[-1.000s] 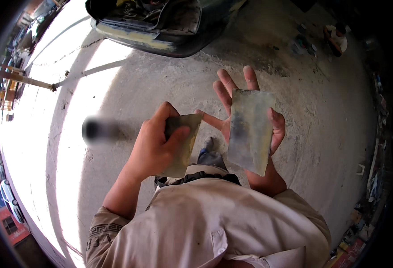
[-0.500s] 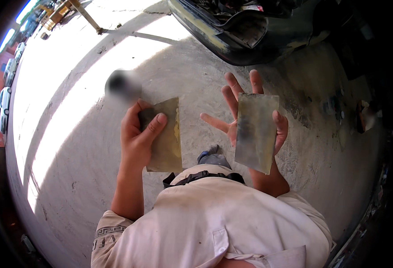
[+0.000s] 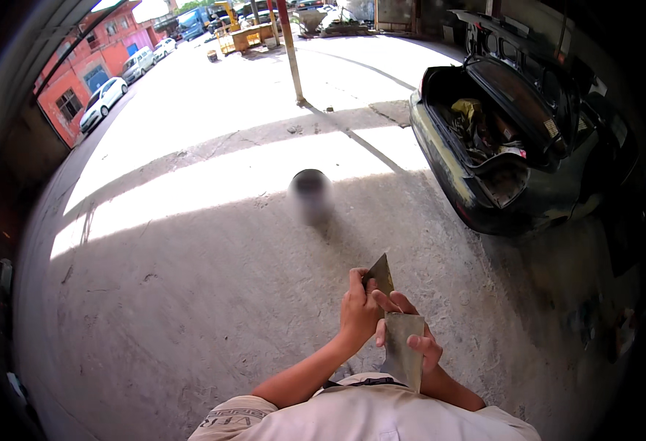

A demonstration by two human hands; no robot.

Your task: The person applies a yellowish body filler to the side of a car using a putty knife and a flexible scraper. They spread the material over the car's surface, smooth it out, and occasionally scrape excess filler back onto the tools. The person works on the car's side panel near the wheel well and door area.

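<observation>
My left hand (image 3: 357,316) grips a thin, flat grey-yellow plate (image 3: 382,275), its pointed corner sticking up past the fingers. Against my right hand (image 3: 429,351) lies a second thin grey-green plate (image 3: 405,345), held with the thumb over its right edge and the fingers behind. Both hands are close together in front of my waist, and the two plates overlap in view. Whether they touch I cannot tell. The lower part of the left plate is hidden behind the right hand and its plate.
Ahead on the concrete floor (image 3: 213,294) stands a blurred, dark-rimmed bucket (image 3: 312,197). A worn dark car (image 3: 477,209) with its trunk raised is at the right. A post (image 3: 292,70) rises in the sunlit area, and white cars (image 3: 104,101) line a red building at far left.
My hands, held apart with a plate each, have come together. The right fingers, spread before, are now bent behind the plate. The view has tilted up, showing more of the yard and car.
</observation>
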